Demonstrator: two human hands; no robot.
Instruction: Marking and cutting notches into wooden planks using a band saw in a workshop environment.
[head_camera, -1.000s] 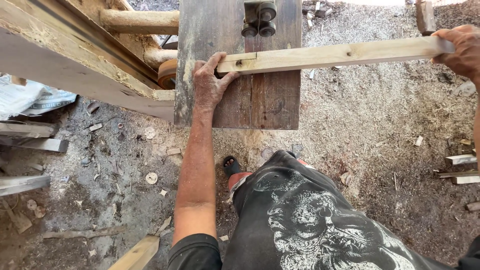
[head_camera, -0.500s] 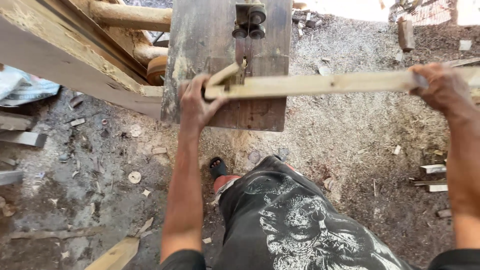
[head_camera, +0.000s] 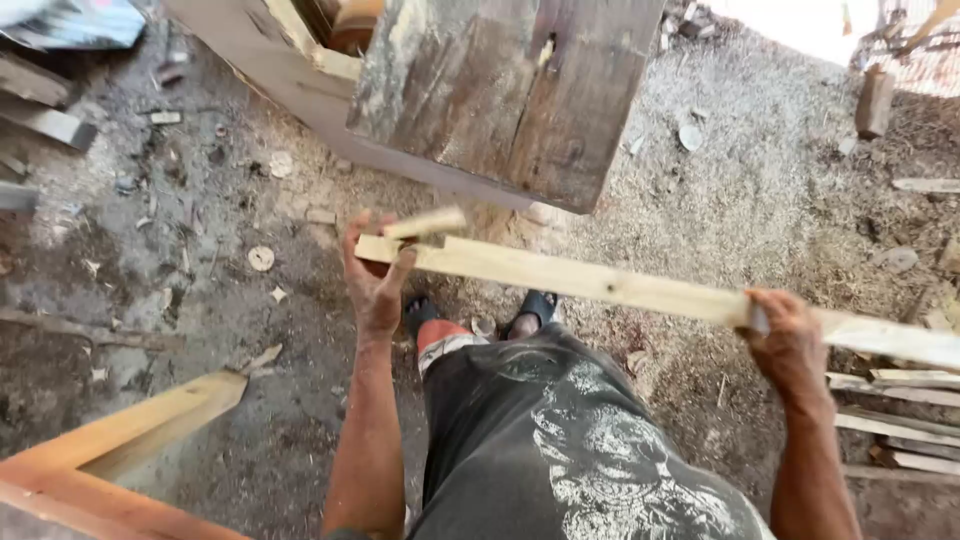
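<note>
Looking down from my head, I hold a long pale wooden strip (head_camera: 620, 288) level across my front, above my dark printed shorts (head_camera: 570, 440). My left hand (head_camera: 375, 280) grips its near end, fingers curled up around the wood and thumb over the top edge. A short loose offcut (head_camera: 425, 223) sits right at that end, pinched against the strip by my fingertips. My right hand (head_camera: 790, 345) is closed around the strip farther along, knuckles up, and the wood runs on past it to the right edge of the view.

Just beyond the strip stands a dark weathered plank (head_camera: 510, 90), tilted, with a split in its face. It is apart from the strip. Behind it lies a pale beam (head_camera: 280, 70).

Below, my feet in dark sandals (head_camera: 540, 305) stand on the sawdust-covered ground (head_camera: 720, 200). An orange-brown board (head_camera: 120, 440) lies at lower left, and a few thin slats (head_camera: 890, 420) lie at lower right near my right arm.
</note>
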